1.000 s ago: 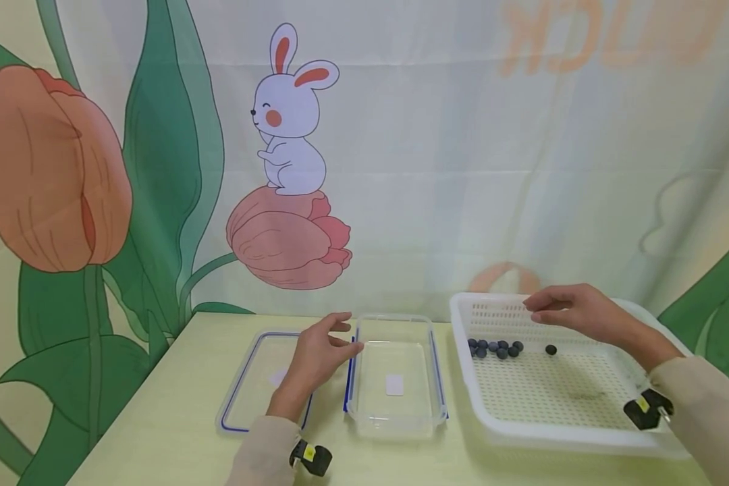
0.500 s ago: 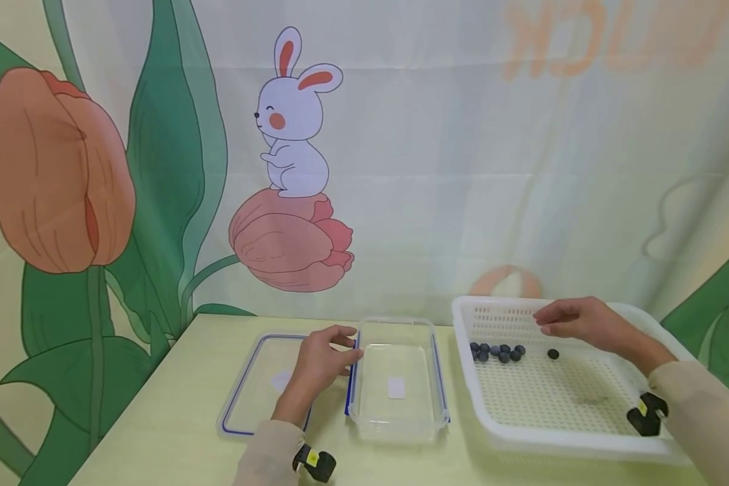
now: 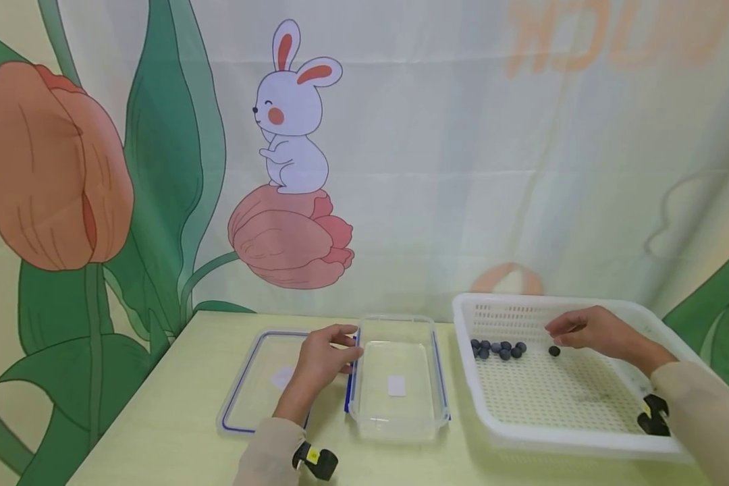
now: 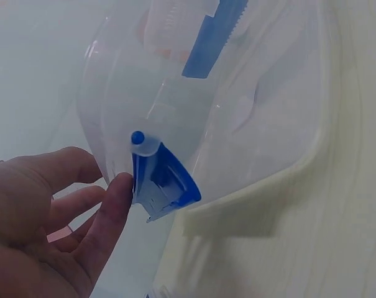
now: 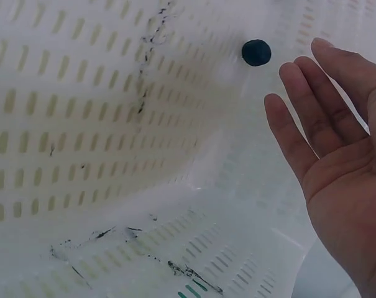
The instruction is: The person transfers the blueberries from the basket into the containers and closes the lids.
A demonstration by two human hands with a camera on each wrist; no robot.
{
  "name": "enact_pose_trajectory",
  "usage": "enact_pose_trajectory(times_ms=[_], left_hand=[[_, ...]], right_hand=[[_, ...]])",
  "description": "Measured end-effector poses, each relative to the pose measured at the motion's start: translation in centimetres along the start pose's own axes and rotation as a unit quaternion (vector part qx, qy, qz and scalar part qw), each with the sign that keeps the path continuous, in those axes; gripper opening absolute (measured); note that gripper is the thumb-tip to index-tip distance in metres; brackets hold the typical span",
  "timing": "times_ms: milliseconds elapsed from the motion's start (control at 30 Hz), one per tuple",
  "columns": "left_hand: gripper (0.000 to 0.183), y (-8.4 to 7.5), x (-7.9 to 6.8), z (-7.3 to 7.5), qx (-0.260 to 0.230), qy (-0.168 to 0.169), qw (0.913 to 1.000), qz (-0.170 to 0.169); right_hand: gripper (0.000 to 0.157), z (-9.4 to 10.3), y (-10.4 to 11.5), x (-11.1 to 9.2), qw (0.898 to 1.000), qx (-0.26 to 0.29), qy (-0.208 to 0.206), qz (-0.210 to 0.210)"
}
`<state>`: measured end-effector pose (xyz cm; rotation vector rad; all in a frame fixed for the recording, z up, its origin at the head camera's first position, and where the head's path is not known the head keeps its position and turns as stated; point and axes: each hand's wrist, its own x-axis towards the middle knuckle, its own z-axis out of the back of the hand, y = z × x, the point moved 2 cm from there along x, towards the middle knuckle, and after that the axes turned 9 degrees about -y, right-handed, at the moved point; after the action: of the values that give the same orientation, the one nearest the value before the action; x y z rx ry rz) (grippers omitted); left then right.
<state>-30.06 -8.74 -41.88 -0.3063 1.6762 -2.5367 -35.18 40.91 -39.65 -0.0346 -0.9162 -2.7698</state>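
The right hand reaches inside the white basket, its fingers loosely bent and apart from one another, with nothing between them. Just below and before those fingertips sits a lone dark berry on the perforated floor; the right wrist view shows a gap between it and the fingers, so they do not touch. Farther out to the left of the same fingers, near the basket's left wall, lies a cluster of berries (some of them touching, their exact count hard to make out). Dark streaks mark the basket's surface to the left of the fingers in the right wrist view.

The left hand has relaxed, slightly curved fingers that rest against the left side of a clear container, without closing round it. A blue latch sits right at one of these fingertips. To the right of the left fingers, inside the container's outline, shows a pale label. To their left, partly hidden by the hand, a clear lid with a blue edge lies flat on the table.
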Motion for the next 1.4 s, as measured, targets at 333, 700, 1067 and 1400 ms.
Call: enact_pose_trajectory(times_ms=[333,700,1067,1400], left_hand=[[0.043,0.6,0.2,0.0,-0.030,0.010,0.9994,0.012],[0.042,0.8,0.3,-0.1,-0.045,0.008,0.9986,0.026],[0.042,1.0,0.3,-0.1,-0.049,0.010,0.9984,0.025],[0.042,1.0,0.3,0.0,-0.057,0.012,0.9981,0.022]], right_hand=[[0.024,-0.8,0.0,0.4,0.999,-0.044,0.017,0.010],[0.011,-1.1,-0.3,0.9,0.996,-0.084,0.020,-0.004],[0.009,-1.6,-0.1,0.6,0.997,-0.066,0.028,-0.013],[0.011,-1.4,0.8,0.6,0.998,-0.055,0.038,-0.011]])
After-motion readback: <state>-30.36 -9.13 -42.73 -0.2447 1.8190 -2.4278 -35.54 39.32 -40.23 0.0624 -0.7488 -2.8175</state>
